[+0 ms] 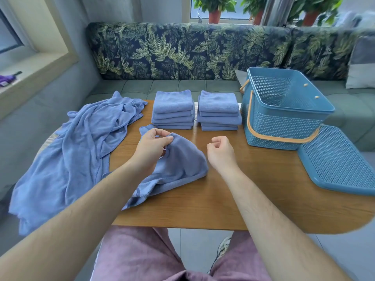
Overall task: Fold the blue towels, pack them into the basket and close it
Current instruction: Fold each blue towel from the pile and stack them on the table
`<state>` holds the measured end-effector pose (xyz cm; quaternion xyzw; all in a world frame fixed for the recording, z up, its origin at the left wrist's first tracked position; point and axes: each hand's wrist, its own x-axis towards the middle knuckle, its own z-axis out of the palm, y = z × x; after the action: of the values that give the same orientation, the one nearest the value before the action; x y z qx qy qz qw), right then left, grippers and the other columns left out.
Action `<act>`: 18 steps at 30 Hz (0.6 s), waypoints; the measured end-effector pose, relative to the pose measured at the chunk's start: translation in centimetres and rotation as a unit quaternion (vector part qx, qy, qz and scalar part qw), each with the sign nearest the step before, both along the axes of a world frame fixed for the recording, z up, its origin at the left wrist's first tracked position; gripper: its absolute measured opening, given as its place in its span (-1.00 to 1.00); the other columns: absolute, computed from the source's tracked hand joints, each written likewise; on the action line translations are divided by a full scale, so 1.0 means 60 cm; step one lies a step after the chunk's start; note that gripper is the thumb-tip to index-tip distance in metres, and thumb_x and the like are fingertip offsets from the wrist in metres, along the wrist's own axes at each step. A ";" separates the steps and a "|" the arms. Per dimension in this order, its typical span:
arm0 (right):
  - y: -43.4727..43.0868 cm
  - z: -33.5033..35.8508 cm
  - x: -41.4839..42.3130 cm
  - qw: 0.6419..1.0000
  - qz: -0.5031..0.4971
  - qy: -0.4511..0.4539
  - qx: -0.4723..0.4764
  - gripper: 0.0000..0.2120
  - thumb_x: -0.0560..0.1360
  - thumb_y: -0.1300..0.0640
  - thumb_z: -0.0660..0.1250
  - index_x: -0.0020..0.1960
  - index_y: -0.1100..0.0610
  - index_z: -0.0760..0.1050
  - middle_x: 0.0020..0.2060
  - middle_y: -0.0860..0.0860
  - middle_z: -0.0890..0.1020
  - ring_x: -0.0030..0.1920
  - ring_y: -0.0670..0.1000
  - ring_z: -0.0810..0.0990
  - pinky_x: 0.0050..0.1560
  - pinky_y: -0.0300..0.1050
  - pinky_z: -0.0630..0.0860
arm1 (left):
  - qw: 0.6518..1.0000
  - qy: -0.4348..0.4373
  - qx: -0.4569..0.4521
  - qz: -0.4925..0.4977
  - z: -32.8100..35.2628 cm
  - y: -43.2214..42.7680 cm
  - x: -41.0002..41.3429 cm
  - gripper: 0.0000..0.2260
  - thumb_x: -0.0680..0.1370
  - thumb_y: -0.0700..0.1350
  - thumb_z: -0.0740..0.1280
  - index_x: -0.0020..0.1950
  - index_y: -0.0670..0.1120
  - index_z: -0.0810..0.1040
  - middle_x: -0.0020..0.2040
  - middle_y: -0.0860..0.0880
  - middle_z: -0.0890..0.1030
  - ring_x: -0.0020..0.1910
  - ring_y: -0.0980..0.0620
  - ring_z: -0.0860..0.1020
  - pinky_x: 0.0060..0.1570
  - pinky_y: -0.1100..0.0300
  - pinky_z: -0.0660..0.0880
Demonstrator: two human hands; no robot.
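Observation:
A crumpled blue towel (178,165) lies on the wooden table (233,199) in front of me. My left hand (151,146) pinches its upper edge. My right hand (221,153) hovers just right of the towel with fingers loosely curled, holding nothing. Behind them stand two stacks of folded blue towels, one on the left (172,109) and one on the right (219,110). A heap of unfolded blue towels (81,149) drapes over the table's left edge. The blue basket (284,126) stands open at the right, its lid (341,165) lying beside it.
A leaf-patterned sofa (203,51) runs behind the table. Potted plants (215,9) stand on the window sill beyond it. A pillow (361,63) leans at the far right. My knees in pink shorts (142,256) are below the table's near edge.

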<state>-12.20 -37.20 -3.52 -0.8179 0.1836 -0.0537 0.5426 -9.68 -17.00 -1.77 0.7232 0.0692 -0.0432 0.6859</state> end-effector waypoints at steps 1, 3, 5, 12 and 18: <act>-0.003 -0.010 0.002 0.999 0.010 0.029 -0.015 -0.66 0.60 0.02 0.28 0.34 0.07 0.42 0.20 -0.01 0.56 0.15 0.01 0.56 0.02 -0.15 0.45 | 1.000 -0.004 0.014 0.010 0.000 0.004 0.001 -0.95 0.57 -0.17 0.41 -0.02 -0.07 0.56 -0.14 -0.02 0.59 -0.27 0.04 0.50 -0.26 0.21 0.44; 0.004 -0.032 0.005 0.996 0.041 0.036 -0.073 -0.59 0.56 -0.13 0.33 0.34 0.00 0.44 0.23 -0.01 0.50 0.22 0.02 0.52 0.16 -0.06 0.49 | 0.999 -0.007 0.045 0.028 -0.005 0.013 0.003 -0.93 0.55 -0.17 0.42 0.00 -0.08 0.57 -0.16 0.00 0.58 -0.32 0.07 0.47 -0.31 0.22 0.41; 0.023 -0.047 0.008 0.986 0.075 0.018 -0.145 -0.63 0.50 -0.22 0.36 0.22 -0.06 0.50 0.18 -0.03 0.48 0.22 0.04 0.49 0.24 0.04 0.50 | 0.997 0.003 0.067 0.033 -0.016 0.025 0.005 -0.94 0.54 -0.17 0.42 -0.02 -0.09 0.57 -0.15 -0.03 0.59 -0.30 0.04 0.48 -0.28 0.18 0.43; 0.023 -0.082 0.025 0.955 0.076 0.166 -0.234 -0.70 0.48 -0.17 0.33 -0.08 0.08 0.51 -0.12 0.06 0.61 0.00 0.18 0.59 -0.07 -0.02 0.54 | 0.989 0.044 0.097 0.098 -0.054 0.083 0.016 -0.93 0.52 -0.18 0.40 -0.03 -0.07 0.55 -0.04 -0.09 0.58 -0.11 -0.07 0.52 -0.05 -0.04 0.51; 0.042 -0.057 0.036 0.992 0.076 0.103 0.022 -0.80 0.55 0.06 0.13 -0.25 0.04 0.33 -0.33 -0.03 0.45 -0.33 0.00 0.38 -0.23 -0.11 0.38 | 0.989 0.044 0.094 0.109 -0.059 0.101 0.029 -0.93 0.52 -0.18 0.40 -0.03 -0.06 0.54 -0.09 -0.05 0.56 -0.14 -0.03 0.48 -0.09 0.05 0.46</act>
<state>-10.06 -34.69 -6.93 -0.8186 0.1766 0.0765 0.5412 -7.93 -10.95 -5.28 0.7697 0.1817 0.0067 0.6119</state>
